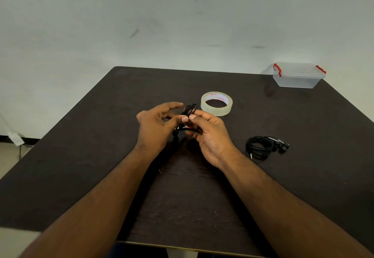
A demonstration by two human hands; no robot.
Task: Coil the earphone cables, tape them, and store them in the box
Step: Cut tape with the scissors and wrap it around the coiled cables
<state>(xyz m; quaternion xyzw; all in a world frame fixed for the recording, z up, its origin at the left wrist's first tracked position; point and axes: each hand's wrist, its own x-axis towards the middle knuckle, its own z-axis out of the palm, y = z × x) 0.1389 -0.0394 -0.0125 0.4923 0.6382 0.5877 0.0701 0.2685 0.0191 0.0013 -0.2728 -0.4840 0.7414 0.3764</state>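
Note:
A black earphone cable (189, 109), folded into a small bundle, is held above the middle of the dark table (101, 156). My left hand (154, 125) pinches it with thumb and a finger, the other fingers spread. My right hand (208, 132) grips the bundle from the right, thumb on top. An earbud hangs below between the hands. A second black earphone set (263, 147) lies coiled on the table to the right. A roll of clear tape (216, 103) lies flat just behind my hands. The clear plastic box (297, 75) with red clips stands lidded at the far right corner.
The table's far edge meets a pale wall. A floor strip with a cable and a white tag shows at the left, beyond the table's left edge.

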